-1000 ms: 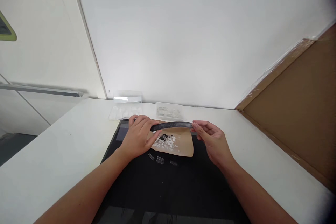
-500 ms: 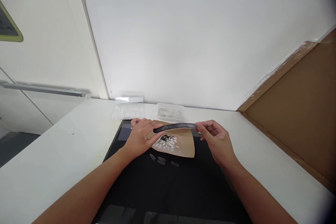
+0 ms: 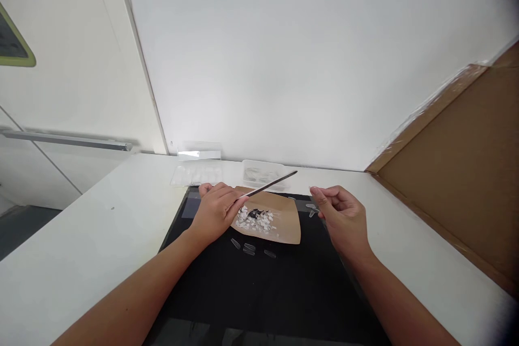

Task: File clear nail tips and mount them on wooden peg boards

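My left hand [image 3: 217, 206] grips a nail file [image 3: 272, 184] by its near end. The file shows its thin edge and slants up to the right over a brown sheet of paper [image 3: 288, 221]. On that paper lie white flakes [image 3: 256, 223] and black scraps [image 3: 256, 213]. To the right, my right hand [image 3: 339, 215] is closed, thumb against fingertips; whatever it pinches is too small to make out. Clear nail tips [image 3: 312, 210] lie beside its fingers. Several more clear nail tips [image 3: 248, 248] rest on the black mat [image 3: 259, 292] before the paper.
Behind the paper stands a clear tub [image 3: 263, 171] with a pile of clear pieces inside. An open clear case [image 3: 197, 173] with compartments sits left of it. A white wall [image 3: 259, 65] rises behind the white table [image 3: 101, 238]. Brown cardboard [image 3: 458, 162] leans at the right.
The file's far end has left my right hand and swung up, its edge now facing me. My right hand has drawn slightly right, still pinched.
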`<act>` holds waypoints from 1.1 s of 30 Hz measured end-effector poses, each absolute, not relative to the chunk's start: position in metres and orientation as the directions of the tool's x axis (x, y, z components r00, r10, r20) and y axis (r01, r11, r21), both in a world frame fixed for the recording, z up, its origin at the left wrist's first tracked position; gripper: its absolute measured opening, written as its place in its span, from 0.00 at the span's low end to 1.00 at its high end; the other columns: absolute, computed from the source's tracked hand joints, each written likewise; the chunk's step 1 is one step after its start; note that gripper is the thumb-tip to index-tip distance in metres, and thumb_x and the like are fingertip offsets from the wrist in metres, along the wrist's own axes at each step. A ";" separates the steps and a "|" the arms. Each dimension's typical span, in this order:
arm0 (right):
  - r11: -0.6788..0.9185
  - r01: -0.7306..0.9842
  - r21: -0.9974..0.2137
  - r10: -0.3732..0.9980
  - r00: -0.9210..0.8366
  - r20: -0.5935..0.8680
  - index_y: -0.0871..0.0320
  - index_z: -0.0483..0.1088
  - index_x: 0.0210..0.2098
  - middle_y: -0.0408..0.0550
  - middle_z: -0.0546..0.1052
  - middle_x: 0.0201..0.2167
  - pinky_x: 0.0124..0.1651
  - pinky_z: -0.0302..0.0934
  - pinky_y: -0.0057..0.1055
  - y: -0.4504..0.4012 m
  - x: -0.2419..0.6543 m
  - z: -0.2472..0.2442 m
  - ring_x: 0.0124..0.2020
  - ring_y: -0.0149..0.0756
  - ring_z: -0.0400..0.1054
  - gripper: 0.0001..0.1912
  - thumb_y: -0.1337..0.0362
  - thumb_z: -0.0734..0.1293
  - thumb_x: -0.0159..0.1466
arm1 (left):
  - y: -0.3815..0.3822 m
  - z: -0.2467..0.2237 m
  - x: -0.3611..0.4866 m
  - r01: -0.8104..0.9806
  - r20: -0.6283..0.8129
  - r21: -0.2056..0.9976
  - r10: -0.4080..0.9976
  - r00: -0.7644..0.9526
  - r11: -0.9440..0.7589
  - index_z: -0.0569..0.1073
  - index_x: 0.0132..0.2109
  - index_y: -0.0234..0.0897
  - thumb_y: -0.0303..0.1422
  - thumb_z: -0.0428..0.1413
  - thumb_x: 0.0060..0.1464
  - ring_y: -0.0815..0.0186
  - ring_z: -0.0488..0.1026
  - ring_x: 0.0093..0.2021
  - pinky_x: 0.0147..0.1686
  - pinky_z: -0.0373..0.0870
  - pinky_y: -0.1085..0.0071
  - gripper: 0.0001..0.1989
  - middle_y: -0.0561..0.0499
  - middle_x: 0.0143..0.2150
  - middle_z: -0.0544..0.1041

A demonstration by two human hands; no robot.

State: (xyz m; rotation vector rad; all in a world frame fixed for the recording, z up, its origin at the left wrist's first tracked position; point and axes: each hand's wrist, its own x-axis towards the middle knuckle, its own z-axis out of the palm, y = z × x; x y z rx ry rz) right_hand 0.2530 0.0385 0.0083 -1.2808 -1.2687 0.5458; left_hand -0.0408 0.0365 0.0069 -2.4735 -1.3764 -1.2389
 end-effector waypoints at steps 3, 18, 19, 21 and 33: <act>0.304 0.413 -0.858 0.849 0.291 0.441 0.54 0.76 0.34 0.39 0.68 0.19 0.27 0.62 0.31 0.034 0.247 0.008 0.22 0.33 0.65 0.18 0.45 0.74 0.62 | 0.034 0.007 -0.036 0.668 0.591 0.481 0.773 0.230 -0.567 0.78 0.32 0.41 0.41 0.49 0.73 0.63 0.76 0.38 0.46 0.57 0.57 0.22 0.53 0.33 0.83; 0.388 0.723 -0.571 0.769 0.087 0.633 0.53 0.74 0.33 0.38 0.65 0.17 0.28 0.57 0.32 0.021 0.231 0.002 0.20 0.33 0.61 0.17 0.47 0.67 0.69 | 0.012 0.013 -0.015 0.471 0.428 0.689 0.834 0.349 -0.550 0.77 0.28 0.41 0.40 0.53 0.71 0.63 0.77 0.38 0.48 0.61 0.61 0.21 0.56 0.35 0.83; 0.419 0.731 -0.539 0.770 0.029 0.638 0.53 0.74 0.32 0.39 0.66 0.18 0.29 0.58 0.32 0.020 0.229 0.001 0.21 0.33 0.62 0.17 0.48 0.66 0.70 | 0.012 0.013 -0.014 0.472 0.431 0.686 0.832 0.348 -0.553 0.77 0.28 0.41 0.40 0.53 0.71 0.63 0.77 0.38 0.48 0.61 0.61 0.22 0.55 0.35 0.83; 0.495 0.731 -0.470 0.756 -0.095 0.648 0.53 0.73 0.30 0.40 0.67 0.19 0.31 0.58 0.33 0.017 0.226 0.000 0.22 0.34 0.63 0.17 0.50 0.66 0.71 | 0.012 0.013 -0.014 0.474 0.437 0.682 0.830 0.348 -0.558 0.77 0.28 0.41 0.41 0.52 0.71 0.63 0.76 0.38 0.48 0.61 0.61 0.22 0.55 0.35 0.83; 0.374 0.783 -0.497 0.674 0.139 0.725 0.56 0.75 0.34 0.35 0.63 0.16 0.26 0.57 0.28 0.024 0.237 0.006 0.18 0.30 0.60 0.18 0.48 0.68 0.69 | 0.012 0.010 -0.014 0.458 0.441 0.689 0.826 0.351 -0.562 0.77 0.28 0.40 0.38 0.53 0.71 0.67 0.75 0.37 0.48 0.55 0.64 0.21 0.58 0.34 0.82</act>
